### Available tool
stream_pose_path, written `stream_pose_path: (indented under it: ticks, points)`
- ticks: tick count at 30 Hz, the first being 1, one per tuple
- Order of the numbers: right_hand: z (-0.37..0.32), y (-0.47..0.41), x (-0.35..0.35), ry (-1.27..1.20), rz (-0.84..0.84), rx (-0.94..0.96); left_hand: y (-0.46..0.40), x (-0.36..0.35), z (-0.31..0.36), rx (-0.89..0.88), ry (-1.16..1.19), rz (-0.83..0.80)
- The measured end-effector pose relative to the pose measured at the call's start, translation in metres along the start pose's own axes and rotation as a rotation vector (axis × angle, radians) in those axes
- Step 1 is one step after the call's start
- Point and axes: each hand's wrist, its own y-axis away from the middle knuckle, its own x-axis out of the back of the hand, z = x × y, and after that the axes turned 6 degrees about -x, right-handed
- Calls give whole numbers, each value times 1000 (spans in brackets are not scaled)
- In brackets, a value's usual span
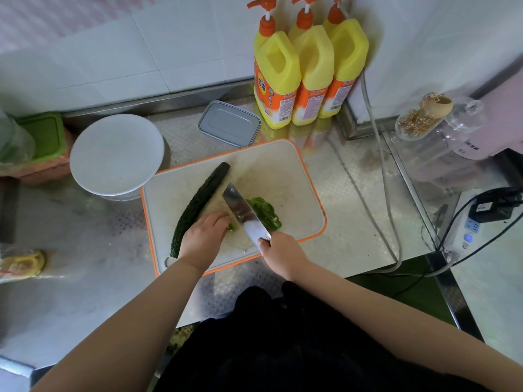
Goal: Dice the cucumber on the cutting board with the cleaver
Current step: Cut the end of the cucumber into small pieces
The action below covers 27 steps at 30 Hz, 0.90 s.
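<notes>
A white cutting board with an orange rim (294,176) lies on the steel counter. A long dark green cucumber piece (202,199) lies diagonally on its left part. My left hand (203,239) covers that piece's near end, and its curled fingertips press on a small green piece beside the blade. My right hand (280,253) grips the handle of the cleaver (244,215), whose blade stands edge-down on the board. A pile of cut cucumber (264,212) lies just right of the blade.
A white plate (116,154) sits left of the board, a grey lidded box (229,124) behind it. Three yellow pump bottles (305,77) stand at the wall. A glass jar (435,123), cables and a power strip (467,233) are at the right.
</notes>
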Motion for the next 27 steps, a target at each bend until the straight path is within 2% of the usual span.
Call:
stream_pose_path:
  ticks: [3, 8, 13, 17, 23, 27]
  points:
    - [3, -5, 2, -1, 10, -15, 2, -4, 2, 30, 30, 2]
    - [2, -11, 21, 65, 86, 7, -5, -6, 6, 205, 155, -29]
    - [-2, -9, 19, 200, 60, 73, -8, -11, 28, 185, 258, -16]
    - [0, -4, 17, 231, 37, 84, -3, -16, 28, 207, 219, 3]
    - [4, 0, 15, 243, 46, 81, 0, -18, 24, -8, 73, 73]
    - [4, 0, 11, 230, 48, 75, 2, -19, 24, -57, 6, 77]
